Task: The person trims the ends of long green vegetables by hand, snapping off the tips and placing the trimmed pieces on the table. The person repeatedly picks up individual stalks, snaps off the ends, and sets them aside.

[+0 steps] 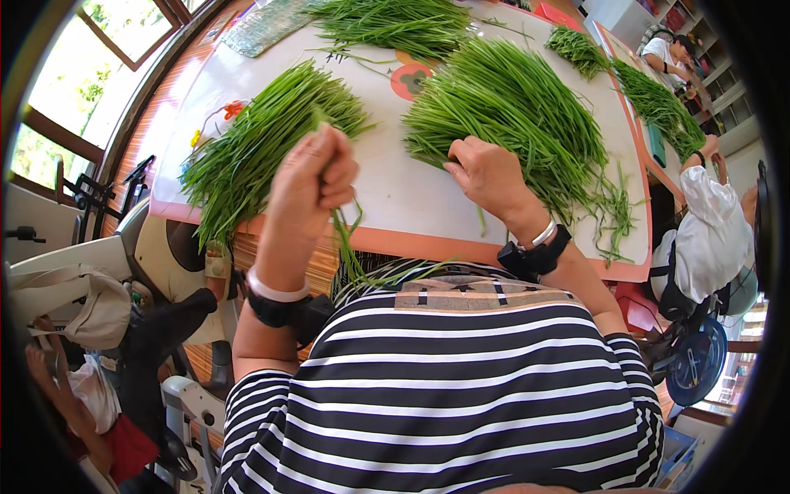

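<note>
My left hand is closed around a few long green leafy stalks; their ends poke out above the fist and the rest hangs below it, over the table edge. It is raised in front of a pile of green stalks on the left. My right hand rests at the near edge of a larger pile of the same stalks, thumb and fingertips together at the stalk ends. Whether it pinches one of them I cannot tell. Loose leaves lie right of the larger pile.
The table has a pale cover with a pink border. Another stalk pile, a plastic bag and a small bunch lie farther back. At an adjoining table on the right, a person in white reaches towards more greens.
</note>
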### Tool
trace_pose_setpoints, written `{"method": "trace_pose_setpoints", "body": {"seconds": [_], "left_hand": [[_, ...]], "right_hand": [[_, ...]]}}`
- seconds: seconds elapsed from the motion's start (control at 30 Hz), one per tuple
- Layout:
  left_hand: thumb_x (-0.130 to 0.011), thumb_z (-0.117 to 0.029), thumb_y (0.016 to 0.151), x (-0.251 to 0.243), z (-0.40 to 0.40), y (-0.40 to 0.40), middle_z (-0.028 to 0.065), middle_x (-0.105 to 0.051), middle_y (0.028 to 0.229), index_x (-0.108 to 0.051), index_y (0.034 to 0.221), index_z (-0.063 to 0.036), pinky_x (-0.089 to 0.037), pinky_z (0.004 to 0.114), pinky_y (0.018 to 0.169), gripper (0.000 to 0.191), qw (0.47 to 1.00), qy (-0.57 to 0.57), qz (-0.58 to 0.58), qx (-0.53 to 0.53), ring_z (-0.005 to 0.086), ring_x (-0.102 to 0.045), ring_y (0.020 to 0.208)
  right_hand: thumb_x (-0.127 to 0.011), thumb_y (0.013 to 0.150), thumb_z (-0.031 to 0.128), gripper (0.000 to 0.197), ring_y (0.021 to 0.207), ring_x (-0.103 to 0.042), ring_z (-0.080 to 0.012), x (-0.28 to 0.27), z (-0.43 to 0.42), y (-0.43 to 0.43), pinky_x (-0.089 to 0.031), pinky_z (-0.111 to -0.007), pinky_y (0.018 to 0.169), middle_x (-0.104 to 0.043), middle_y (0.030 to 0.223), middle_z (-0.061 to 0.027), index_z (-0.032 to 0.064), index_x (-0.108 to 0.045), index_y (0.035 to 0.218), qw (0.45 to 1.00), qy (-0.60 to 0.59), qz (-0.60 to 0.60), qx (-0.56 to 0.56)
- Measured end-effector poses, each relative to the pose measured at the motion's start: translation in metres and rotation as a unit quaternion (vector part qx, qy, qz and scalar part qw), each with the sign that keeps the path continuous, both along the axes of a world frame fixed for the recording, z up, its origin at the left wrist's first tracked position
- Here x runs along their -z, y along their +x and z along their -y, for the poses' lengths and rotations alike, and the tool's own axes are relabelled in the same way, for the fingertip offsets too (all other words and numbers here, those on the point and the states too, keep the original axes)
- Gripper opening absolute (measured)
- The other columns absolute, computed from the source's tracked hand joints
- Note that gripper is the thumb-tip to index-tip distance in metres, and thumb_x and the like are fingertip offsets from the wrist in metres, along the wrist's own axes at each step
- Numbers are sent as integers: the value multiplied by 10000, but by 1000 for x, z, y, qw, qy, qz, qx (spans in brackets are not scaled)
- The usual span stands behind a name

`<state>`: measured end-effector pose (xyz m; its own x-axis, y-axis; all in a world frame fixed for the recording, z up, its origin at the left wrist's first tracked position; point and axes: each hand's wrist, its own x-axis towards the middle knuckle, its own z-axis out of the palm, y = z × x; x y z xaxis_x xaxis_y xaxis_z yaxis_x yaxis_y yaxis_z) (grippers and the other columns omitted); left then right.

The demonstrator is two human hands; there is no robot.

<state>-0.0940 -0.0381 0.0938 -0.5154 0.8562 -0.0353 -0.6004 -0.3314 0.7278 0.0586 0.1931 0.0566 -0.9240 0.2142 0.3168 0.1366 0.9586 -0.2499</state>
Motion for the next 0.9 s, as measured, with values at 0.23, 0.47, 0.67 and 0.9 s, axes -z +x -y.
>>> {"method": "trace_pose_setpoints", "body": {"seconds": [0.23, 0.47, 0.67, 0.9], "left_hand": [[-574, -208, 1001, 46, -39, 22, -54, -365, 637, -591, 1098, -35, -250, 179, 434, 200, 990, -120, 35, 63, 31, -310, 500], [-619, -205, 973, 55, -72, 30, -41, -438, 649, -581, 1020, -80, -262, 199, 437, 139, 987, -139, 49, 65, 35, -340, 508], [-663, -184, 942, 58, -78, 26, -26, -483, 684, -582, 975, -84, -291, 197, 447, 133, 985, -149, 29, 81, 50, -396, 535], [-660, -155, 934, 53, -77, 40, 27, -606, 840, -590, 991, -63, -327, 194, 464, 129, 988, -150, -30, 17, 60, -471, 619]], "right_hand": [[-683, 830, 69, 81, 634, -571, -228, -6, -2, 4, -451, -337, 574, -602, 759, -94, 7, -631, 826, 986, -144, -75, -23], [-701, 808, 59, 94, 630, -592, -220, -15, 9, 9, -463, -327, 579, -603, 748, -116, -10, -637, 819, 966, -252, -44, -27], [-703, 820, 53, 88, 613, -555, -174, -13, 12, 16, -449, -304, 565, -595, 744, -87, -9, -641, 812, 947, -317, -57, -16], [-686, 879, 64, 89, 615, -496, -73, -5, 8, 17, -413, -232, 557, -586, 740, -8, -3, -628, 881, 930, -360, -72, 5]]}}
